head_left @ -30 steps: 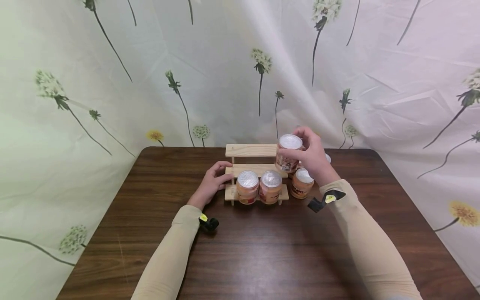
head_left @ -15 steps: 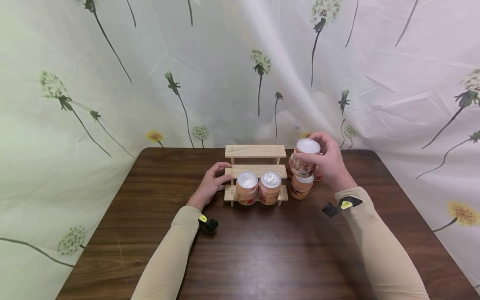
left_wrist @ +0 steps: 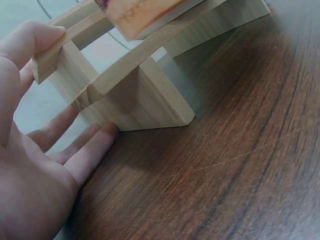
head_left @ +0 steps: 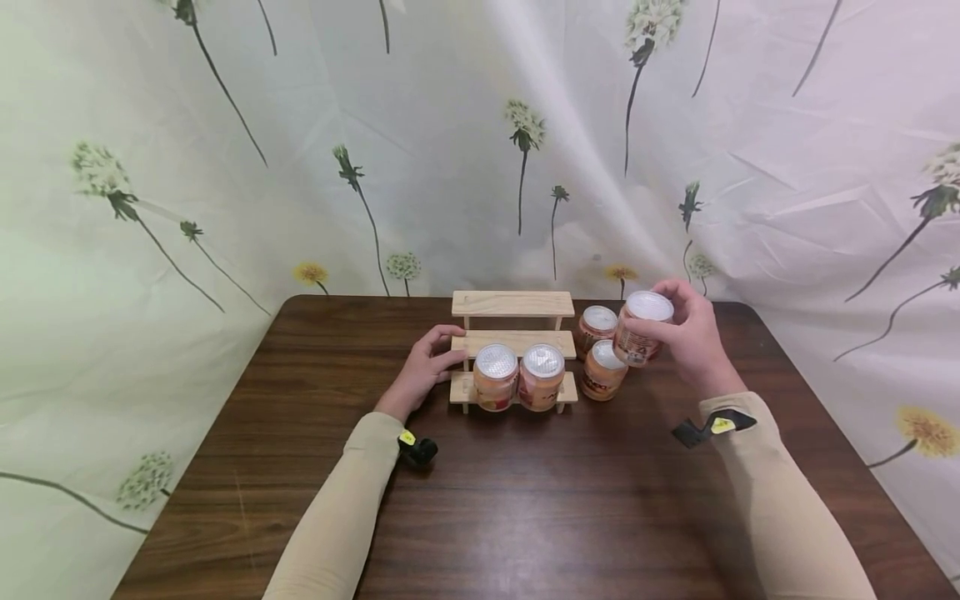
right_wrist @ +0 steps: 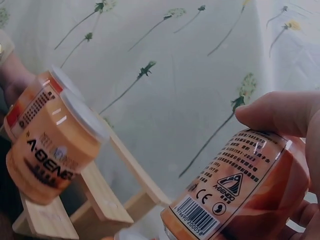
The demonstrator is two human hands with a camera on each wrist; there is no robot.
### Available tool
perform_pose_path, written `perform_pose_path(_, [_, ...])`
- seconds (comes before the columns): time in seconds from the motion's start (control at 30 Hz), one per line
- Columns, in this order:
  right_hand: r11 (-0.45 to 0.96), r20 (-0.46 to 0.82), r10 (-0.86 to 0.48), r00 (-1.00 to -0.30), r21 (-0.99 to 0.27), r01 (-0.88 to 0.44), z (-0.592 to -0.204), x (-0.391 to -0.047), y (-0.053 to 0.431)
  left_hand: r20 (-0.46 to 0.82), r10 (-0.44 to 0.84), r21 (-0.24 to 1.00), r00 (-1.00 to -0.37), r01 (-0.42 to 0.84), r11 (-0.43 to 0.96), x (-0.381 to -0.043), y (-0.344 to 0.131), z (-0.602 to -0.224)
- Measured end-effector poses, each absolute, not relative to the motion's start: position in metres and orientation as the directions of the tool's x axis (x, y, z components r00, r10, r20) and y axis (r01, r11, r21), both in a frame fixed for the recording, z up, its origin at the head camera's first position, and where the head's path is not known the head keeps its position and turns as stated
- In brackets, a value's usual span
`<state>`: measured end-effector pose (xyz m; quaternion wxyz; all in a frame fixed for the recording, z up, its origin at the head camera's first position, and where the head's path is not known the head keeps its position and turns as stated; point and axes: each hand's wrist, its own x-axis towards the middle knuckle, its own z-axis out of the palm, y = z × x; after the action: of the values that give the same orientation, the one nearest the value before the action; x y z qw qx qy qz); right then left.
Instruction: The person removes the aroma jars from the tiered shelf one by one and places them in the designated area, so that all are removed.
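Note:
My right hand [head_left: 693, 337] grips an orange-labelled jar [head_left: 643, 329] with a pale lid. It is tilted and held right of the wooden three-step rack [head_left: 513, 302]. In the right wrist view, the thumb lies along the held jar [right_wrist: 240, 185], whose label shows a barcode. My left hand [head_left: 423, 371] holds the rack's left end; in the left wrist view its fingers [left_wrist: 92, 152] touch the rack's side [left_wrist: 145, 100]. Two similar jars, a left one [head_left: 495, 377] and a right one [head_left: 542, 377], stand side by side on the lowest step.
Right of the rack, two more jars stand on the dark wooden table [head_left: 510, 517]: a rear one [head_left: 595, 329] and a front one [head_left: 603, 372]. Behind the table hangs a pale cloth [head_left: 450, 167] printed with dandelions.
My right hand has carried the jar rightward and slightly down, from beside the rack's upper steps to past the two table jars, uncovering the rear one. The left hand stays put.

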<state>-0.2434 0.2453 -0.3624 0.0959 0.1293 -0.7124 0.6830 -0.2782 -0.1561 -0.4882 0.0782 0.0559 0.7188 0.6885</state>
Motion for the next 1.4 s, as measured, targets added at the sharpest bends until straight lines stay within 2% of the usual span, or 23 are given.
perform_pose_path(0.4, [-0.023,0.321,0.016,-0.947,-0.947,-0.321,-0.371,-0.232,0.27,-0.013,0.198,1.0,-0.98,-0.01,0.015,-0.281,-0.157,-0.492])
perform_pose_path(0.8, [0.154,0.274,0.066,-0.96,-0.953,-0.261,-0.397,-0.231,0.292,-0.012,0.197,1.0,-0.98,-0.011,0.007,-0.279,-0.156,-0.491])
perform_pose_path(1.03, [0.167,0.214,0.075,-0.974,-0.965,-0.199,-0.416,-0.232,0.294,-0.014,0.194,1.0,-0.981,-0.012,0.012,-0.28,-0.156,-0.491])
perform_pose_path(1.23, [0.285,0.157,0.068,-0.985,-0.949,-0.132,-0.431,-0.234,0.293,-0.021,0.193,1.0,-0.981,-0.018,0.017,-0.281,-0.156,-0.491])
perform_pose_path(1.4, [0.32,0.13,0.061,-0.99,-0.942,-0.103,-0.441,-0.234,0.293,-0.025,0.196,0.999,-0.98,-0.02,0.028,-0.28,-0.156,-0.491])
